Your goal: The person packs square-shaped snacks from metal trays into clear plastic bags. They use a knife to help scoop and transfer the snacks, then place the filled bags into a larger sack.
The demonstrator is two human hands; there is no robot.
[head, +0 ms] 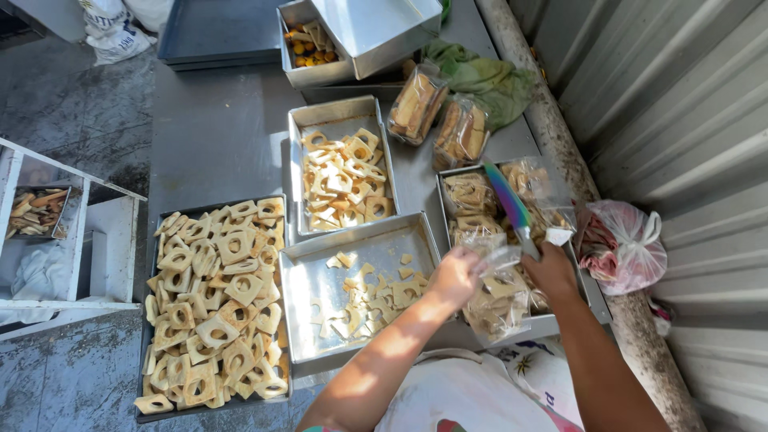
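Pinched between the fingers of the left hand (453,276): the mouth of a clear plastic bag (498,298) holding pale cookies, resting on the near edge of the right-hand tray (552,324). Right hand (552,270): closed around the handle of a knife (512,210) with an iridescent blade, the blade pointing away over bagged cookies in that tray.

Near left: dark tray (152,264) heaped with square, hole-centred cookies (216,304). Beside it, a steel tray (308,276) with a thin scatter of broken pieces (368,298).

Further back: narrower steel tray (336,112) of the same cut-out cookies. To its right, two sealed bags of biscuits (438,118), just beside a green cloth (488,80).

Far end: metal tin (316,74) of small fried pieces, its lid (384,28) tilted over it; flat dark tray (216,32).

Right, on the ledge by the corrugated wall: knotted pink plastic bag (632,244).
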